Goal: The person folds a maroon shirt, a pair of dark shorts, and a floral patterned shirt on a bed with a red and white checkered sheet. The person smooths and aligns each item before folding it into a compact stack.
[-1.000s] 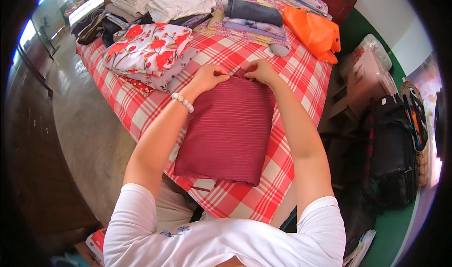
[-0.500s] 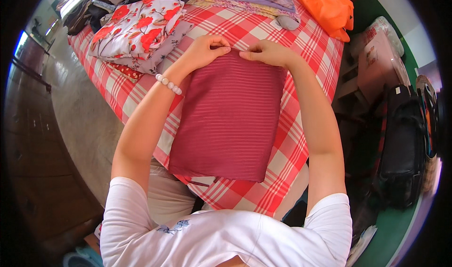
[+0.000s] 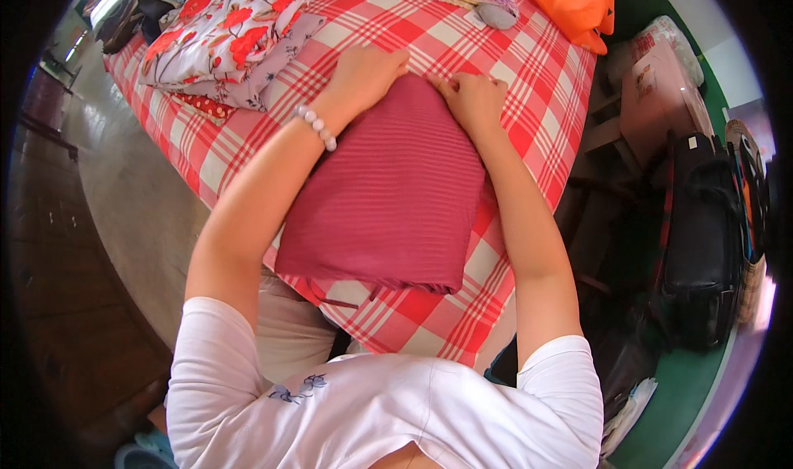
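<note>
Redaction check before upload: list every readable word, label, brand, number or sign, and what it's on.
No readable text.
Pink box: small marking, too blurred to read.
Black bag: white tag, too small to read.
Maroon cloth: none visible.
White shirt: blue floral motif, no lettering seen.
</note>
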`<state>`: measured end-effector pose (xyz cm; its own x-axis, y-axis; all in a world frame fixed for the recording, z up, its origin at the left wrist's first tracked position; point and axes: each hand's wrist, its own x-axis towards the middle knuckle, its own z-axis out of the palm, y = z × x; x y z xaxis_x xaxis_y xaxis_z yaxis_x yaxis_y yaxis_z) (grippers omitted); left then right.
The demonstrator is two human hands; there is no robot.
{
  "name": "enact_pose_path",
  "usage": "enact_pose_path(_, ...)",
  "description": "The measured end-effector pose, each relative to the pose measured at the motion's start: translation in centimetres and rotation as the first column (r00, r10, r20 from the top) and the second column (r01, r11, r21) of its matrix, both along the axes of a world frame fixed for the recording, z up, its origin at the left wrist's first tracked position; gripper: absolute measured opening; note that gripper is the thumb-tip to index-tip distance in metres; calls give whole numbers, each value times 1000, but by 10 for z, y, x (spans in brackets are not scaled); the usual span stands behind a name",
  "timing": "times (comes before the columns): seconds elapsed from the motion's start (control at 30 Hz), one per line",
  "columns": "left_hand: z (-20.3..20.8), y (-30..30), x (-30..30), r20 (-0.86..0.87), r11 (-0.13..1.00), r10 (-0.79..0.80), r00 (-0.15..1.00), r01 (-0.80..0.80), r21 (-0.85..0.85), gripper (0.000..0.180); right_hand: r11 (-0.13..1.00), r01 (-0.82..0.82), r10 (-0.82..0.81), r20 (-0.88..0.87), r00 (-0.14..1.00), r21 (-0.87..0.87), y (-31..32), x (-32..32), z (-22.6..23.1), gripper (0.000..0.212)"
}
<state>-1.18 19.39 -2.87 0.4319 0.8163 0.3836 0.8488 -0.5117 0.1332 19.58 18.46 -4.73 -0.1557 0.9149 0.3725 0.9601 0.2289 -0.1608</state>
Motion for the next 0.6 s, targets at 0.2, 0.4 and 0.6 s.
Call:
enact_pose_path(0.2, -13, 12, -1, 137, 975, -189, 972, 170, 141, 24, 989, 142, -139, 90, 986, -35, -1, 5, 5, 57)
enact_pose_path(0.4, -10, 1, -43, 309, 988, 8, 951, -57, 147, 48, 983, -39, 65, -144, 987, 178, -29, 21, 25, 47)
enact_pose_path(0.6, 19, -170, -113, 434, 643, 511, 742, 4, -765, 57, 984, -91, 142, -379, 914, 151, -83, 45, 32, 56)
